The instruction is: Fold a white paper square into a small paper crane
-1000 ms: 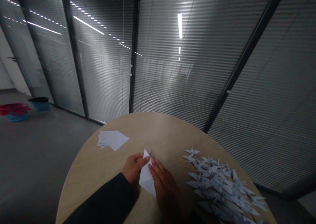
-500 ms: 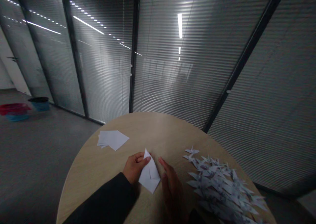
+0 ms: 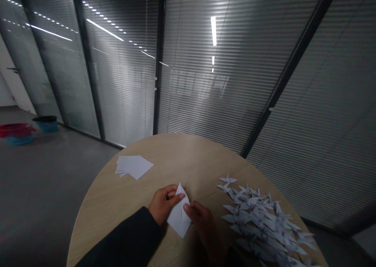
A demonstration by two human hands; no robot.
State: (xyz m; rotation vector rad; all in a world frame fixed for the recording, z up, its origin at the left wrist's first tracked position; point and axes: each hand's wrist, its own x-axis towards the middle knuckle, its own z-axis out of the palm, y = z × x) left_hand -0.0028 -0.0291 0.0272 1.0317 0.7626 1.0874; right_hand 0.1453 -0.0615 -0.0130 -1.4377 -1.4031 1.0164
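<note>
Pinching the folded paper (image 3: 178, 219) at the near middle of the table (image 3: 188, 157), I am gripping its far tip with my left hand (image 3: 163, 205) and its right edge with my right hand (image 3: 203, 222). I am judging it light, flimsy, crease-prone: best held by folded edges.

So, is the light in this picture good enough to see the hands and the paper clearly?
Head view: dim overall; the left hand and right hand are dark, yet the folded paper stands out white. Head view: strip-light reflections glare on the blinds, the wide lens tilts the wall frames, and the paper cranes look soft.
</note>
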